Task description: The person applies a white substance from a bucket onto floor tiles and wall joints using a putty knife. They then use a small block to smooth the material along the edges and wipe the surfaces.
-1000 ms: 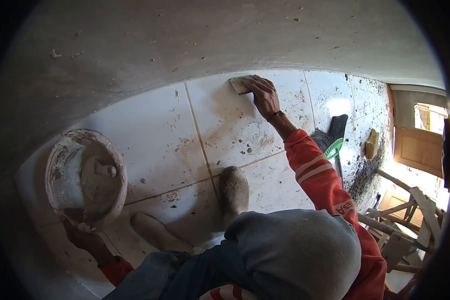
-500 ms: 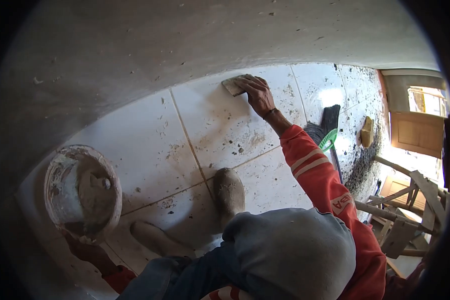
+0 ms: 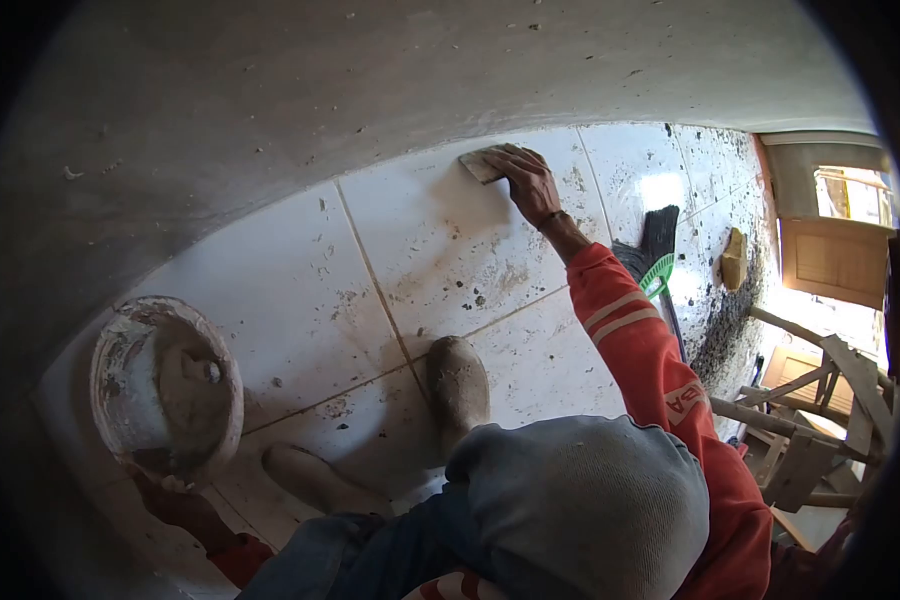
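My right hand (image 3: 530,185) grips a flat, mortar-stained scraper (image 3: 482,166), its edge on the white tiled floor (image 3: 430,225) close to the foot of the grey wall (image 3: 370,70). Low on the left, my left hand (image 3: 170,500) is closed on the near rim of a crusted bucket (image 3: 232,400). Wet grey mortar (image 3: 192,390) lies inside the bucket. Its fingertips are partly hidden by shadow and the rim. Crumbs of dried mortar are scattered over the tiles between the two hands.
A black broom (image 3: 660,235) with a green head lies right of my right arm. Farther right are a yellowish block (image 3: 734,260), dark debris (image 3: 725,340), a wooden trestle (image 3: 855,390) and a wooden door panel (image 3: 835,262). My shoes (image 3: 457,385) stand on the tiles.
My right hand has moved slightly right along the wall's foot with the scraper. My left hand and the bucket look almost unmoved.
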Tool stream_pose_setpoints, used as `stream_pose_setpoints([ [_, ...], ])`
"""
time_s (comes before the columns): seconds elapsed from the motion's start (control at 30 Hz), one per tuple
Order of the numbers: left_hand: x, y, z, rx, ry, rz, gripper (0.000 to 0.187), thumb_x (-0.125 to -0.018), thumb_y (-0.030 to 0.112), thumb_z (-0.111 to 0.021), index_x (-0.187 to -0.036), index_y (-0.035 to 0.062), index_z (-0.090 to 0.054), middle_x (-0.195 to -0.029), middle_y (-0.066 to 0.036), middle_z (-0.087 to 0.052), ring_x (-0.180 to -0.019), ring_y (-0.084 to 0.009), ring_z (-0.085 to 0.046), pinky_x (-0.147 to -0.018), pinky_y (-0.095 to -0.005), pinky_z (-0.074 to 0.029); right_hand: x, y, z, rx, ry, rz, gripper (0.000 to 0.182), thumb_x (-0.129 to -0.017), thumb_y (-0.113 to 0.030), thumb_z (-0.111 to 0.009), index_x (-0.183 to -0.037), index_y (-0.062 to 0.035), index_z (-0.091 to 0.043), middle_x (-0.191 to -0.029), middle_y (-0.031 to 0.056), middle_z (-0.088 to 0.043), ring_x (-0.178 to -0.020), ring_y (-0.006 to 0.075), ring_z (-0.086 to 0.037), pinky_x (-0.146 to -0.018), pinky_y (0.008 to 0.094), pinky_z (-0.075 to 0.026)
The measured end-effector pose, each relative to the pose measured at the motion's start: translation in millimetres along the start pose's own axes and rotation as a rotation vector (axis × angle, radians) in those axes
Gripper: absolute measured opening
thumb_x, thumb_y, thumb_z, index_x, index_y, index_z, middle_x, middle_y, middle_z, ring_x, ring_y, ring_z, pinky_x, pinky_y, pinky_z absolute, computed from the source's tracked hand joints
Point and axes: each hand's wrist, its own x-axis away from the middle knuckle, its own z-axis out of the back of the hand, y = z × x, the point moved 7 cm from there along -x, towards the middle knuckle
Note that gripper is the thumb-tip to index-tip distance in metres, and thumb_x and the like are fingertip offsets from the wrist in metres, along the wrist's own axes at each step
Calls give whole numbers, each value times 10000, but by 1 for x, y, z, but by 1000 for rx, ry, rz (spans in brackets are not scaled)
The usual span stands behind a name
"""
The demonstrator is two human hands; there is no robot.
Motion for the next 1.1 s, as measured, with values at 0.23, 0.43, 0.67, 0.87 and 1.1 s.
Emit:
stream_pose_setpoints([
  [0.23, -2, -20, 2, 149, -3, 96, 558, -1112, 366, -306, -1525, 19, -450, -1518, -227, -495, -1360, -359, -530, -1091, -425, -448, 4, 15, 1, 4, -3, -65, 439, -849, 84, -596, -1203, -139, -728, -1223, 67, -733, -1248, 304, -630, -1076, 446, -472],
  [0.43, 4, 11, 0, -263, 25, -330, 559, -1109, 365, -290, -1542, 43, -437, -1510, -205, -515, -1315, -316, -569, -1045, -399, -485, 12, 28, 7, 58, 4, -92, 428, -842, 68, -622, -1204, -135, -728, -1240, 76, -725, -1246, 306, -632, -1069, 450, -472],
  [0.67, -8, -18, 3, -108, 6, -208, 548, -1100, 365, -332, -1544, 61, -438, -1515, -187, -517, -1336, -323, -565, -1044, -414, -501, 29, 48, 21, 60, 6, -107, 446, -827, 85, -597, -1198, -123, -730, -1224, 82, -731, -1240, 314, -634, -1062, 435, -479],
  [0.87, -5, -4, 2, -367, 10, -435, 523, -1090, 289, -372, -1561, 64, -400, -1505, -201, -518, -1314, -339, -576, -1053, -417, -513, 21, 68, 19, 24, 8, -82, 457, -798, 79, -603, -1190, -117, -733, -1227, 73, -730, -1236, 303, -634, -1055, 449, -478],
  [1.1, -5, -30, 4, -270, -62, -176, 535, -1053, 166, -391, -1573, 45, -371, -1512, -209, -509, -1340, -347, -548, -975, -438, -537, 19, 70, 22, 39, -6, -119, 411, -853, 86, -601, -1178, -119, -748, -1228, 93, -730, -1243, 320, -635, -1076, 432, -484],
])
